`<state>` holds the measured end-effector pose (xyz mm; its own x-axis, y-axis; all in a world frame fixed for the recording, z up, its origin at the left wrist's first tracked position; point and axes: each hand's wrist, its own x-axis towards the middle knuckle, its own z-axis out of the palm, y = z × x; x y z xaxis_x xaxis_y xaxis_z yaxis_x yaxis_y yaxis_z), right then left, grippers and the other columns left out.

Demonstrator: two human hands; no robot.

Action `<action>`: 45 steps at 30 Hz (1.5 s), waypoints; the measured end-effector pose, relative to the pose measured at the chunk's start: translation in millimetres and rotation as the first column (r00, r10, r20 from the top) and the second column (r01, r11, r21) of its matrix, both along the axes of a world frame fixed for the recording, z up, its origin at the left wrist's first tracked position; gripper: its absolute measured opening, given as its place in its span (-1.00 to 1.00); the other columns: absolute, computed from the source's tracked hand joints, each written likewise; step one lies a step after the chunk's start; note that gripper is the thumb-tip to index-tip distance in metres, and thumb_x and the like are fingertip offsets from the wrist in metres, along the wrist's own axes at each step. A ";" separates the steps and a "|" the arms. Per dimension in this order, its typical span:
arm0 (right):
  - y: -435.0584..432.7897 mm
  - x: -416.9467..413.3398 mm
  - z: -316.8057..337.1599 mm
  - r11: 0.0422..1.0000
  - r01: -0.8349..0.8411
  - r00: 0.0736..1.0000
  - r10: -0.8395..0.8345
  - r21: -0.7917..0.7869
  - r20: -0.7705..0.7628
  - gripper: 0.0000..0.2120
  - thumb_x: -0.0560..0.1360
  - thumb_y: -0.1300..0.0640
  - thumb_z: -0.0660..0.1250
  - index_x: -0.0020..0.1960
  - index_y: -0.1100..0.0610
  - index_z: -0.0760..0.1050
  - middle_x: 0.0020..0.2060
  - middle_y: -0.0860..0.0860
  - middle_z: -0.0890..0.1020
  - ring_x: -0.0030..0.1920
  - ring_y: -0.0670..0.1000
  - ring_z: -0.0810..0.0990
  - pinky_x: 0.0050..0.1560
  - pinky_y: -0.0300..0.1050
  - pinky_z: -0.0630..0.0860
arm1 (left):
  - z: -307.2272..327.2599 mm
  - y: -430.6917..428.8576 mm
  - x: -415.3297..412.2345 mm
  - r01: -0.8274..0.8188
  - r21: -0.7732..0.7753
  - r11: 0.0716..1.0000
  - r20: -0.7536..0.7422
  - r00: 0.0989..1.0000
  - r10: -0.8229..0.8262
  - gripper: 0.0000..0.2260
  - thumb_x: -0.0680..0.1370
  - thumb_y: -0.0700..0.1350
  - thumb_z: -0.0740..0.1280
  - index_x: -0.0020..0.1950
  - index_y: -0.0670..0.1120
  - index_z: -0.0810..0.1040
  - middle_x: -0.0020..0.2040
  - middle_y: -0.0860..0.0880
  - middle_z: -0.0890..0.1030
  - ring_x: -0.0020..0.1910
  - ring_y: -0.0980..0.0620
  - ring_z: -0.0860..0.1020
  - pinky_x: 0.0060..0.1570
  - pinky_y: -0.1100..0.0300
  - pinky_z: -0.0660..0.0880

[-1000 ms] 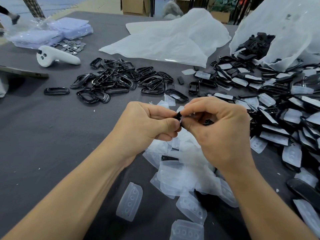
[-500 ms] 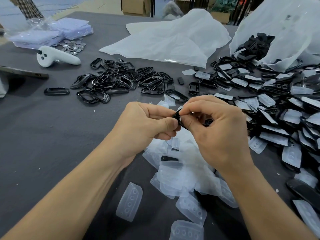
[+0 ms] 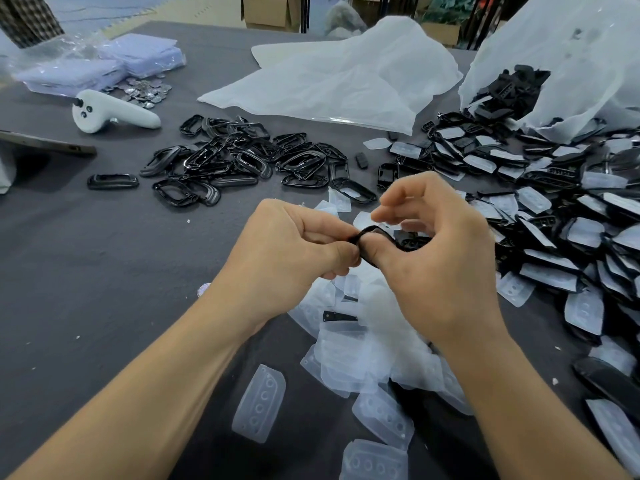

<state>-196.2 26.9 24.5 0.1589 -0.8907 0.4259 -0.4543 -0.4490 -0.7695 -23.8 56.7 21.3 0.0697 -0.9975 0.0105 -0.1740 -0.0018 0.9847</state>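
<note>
Head view: black frame [image 3: 377,233] at frame ctr, held above the table [image 3: 86,271] btwn both hands. Left hand [image 3: 294,251] pinches its left end w/ thumb and curled fingers. Right hand [image 3: 440,265] grips the other end, thumb pressed on it, index finger lifted. Clear pads [image 3: 363,341] heaped just below. Pile of frames [image 3: 235,157] upper left of ctr, white controller [image 3: 110,114] far upper left.
</note>
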 end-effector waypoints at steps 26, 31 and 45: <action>-9.5 -6.1 6.8 0.874 -0.251 0.922 0.084 0.417 0.378 -0.85 0.51 0.34 0.43 -0.16 0.14 0.68 -0.30 0.12 0.73 -0.41 0.04 0.64 -0.33 -0.15 0.56 | 1.8 -3.1 5.0 0.066 0.208 0.976 -0.265 0.964 -0.009 -0.81 0.39 -0.16 0.48 -0.03 -0.09 0.78 -0.11 -0.11 0.76 -0.21 0.09 0.70 -0.21 0.33 0.60; -10.6 -6.1 1.5 0.911 -0.212 0.950 0.108 0.354 0.292 -0.85 0.49 0.32 0.46 -0.16 0.10 0.70 -0.34 0.04 0.73 -0.41 0.02 0.67 -0.33 -0.24 0.54 | 2.1 -3.8 5.5 0.046 0.236 0.971 -0.173 0.985 -0.004 -0.82 0.40 -0.05 0.47 -0.11 -0.10 0.77 -0.15 -0.11 0.76 -0.28 0.10 0.65 -0.22 0.31 0.60; -10.9 -1.2 -6.2 0.913 -0.237 0.921 0.103 0.332 0.375 -0.79 0.49 0.38 0.44 -0.15 0.09 0.71 -0.30 0.03 0.75 -0.38 0.03 0.69 -0.32 -0.26 0.56 | -2.0 -5.3 -4.7 -0.141 0.153 0.978 -0.020 0.989 0.145 -0.79 0.48 -0.29 0.46 -0.34 -0.10 0.72 -0.34 -0.13 0.70 -0.46 0.07 0.54 -0.40 0.29 0.50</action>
<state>-197.4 16.0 18.3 0.2263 -0.9651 0.1321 -0.0749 -0.1524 -0.9855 -28.4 51.4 19.3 0.2096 -0.9671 -0.1439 -0.1305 -0.1735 0.9761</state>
